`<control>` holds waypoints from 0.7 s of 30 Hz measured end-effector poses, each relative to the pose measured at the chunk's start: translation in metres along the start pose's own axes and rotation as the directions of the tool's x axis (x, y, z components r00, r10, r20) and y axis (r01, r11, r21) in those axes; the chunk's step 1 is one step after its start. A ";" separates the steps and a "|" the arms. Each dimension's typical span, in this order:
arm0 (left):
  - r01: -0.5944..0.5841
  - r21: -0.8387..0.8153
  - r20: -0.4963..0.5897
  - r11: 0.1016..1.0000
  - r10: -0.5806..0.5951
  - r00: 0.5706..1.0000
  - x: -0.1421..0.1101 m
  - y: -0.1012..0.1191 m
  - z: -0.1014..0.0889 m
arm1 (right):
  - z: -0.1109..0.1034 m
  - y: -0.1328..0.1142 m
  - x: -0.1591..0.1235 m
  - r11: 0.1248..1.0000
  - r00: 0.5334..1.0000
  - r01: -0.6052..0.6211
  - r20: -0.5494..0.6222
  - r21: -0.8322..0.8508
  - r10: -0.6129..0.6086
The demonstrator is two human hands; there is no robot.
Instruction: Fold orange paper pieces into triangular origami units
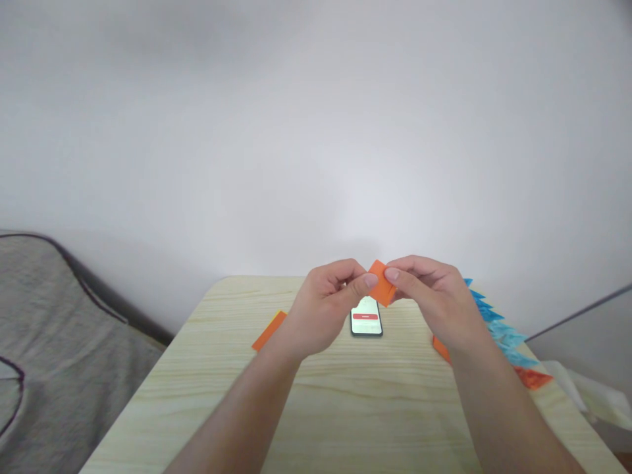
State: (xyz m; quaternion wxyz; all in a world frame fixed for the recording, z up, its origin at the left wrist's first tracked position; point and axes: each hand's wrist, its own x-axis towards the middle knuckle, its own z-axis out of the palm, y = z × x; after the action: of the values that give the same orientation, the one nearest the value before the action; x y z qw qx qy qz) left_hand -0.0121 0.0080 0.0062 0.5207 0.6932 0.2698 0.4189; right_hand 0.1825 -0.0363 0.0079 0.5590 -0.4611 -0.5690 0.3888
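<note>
A small folded piece of orange paper (380,287) is held up above the table between both hands. My left hand (328,303) pinches its left edge, thumb in front. From the other side my right hand (434,289) grips the upper right edge, its thumb pressed on the paper's face. Fingers behind the paper are partly hidden. Below and behind the paper lies a phone (366,324) with a lit screen and a red bar on it; the hands and paper cover its upper part.
An orange paper strip with a yellow edge (269,330) lies left on the wooden table (355,408). Blue folded paper pieces (503,332) and a red one (533,377) line the right edge. Another orange piece (441,349) sits partly behind my right wrist. A wall (316,145) stands behind; grey fabric (64,355) is left.
</note>
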 end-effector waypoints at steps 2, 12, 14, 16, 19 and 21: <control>0.002 -0.001 -0.021 1.000 -0.002 1.000 0.001 0.001 -0.001 | -0.002 0.000 0.001 1.000 1.000 -0.023 0.006 0.004 0.023; -0.019 -0.081 -0.070 0.997 0.013 0.997 -0.003 0.001 0.005 | 0.000 0.010 0.002 0.984 0.994 -0.086 -0.052 0.158 0.095; -0.019 -0.098 -0.075 0.995 0.012 0.997 -0.003 -0.002 0.005 | -0.001 0.012 0.001 0.976 0.994 -0.102 -0.009 0.191 0.105; -0.011 -0.134 -0.076 0.991 0.001 0.997 -0.003 -0.003 0.005 | -0.003 0.014 -0.001 0.972 0.994 -0.110 0.016 0.209 0.109; 0.013 -0.200 -0.060 0.980 -0.025 0.998 -0.003 -0.005 0.009 | -0.006 0.018 -0.006 0.971 0.993 -0.119 0.020 0.206 0.118; 0.032 -0.228 -0.048 0.973 -0.044 0.998 -0.005 -0.007 0.013 | -0.009 0.021 -0.012 0.971 0.992 -0.124 0.015 0.205 0.124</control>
State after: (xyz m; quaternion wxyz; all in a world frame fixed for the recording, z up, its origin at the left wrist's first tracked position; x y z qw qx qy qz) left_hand -0.0028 0.0001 -0.0033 0.5970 0.6126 0.2473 0.4552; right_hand 0.1925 -0.0427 -0.0147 0.5777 -0.4352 -0.4965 0.4800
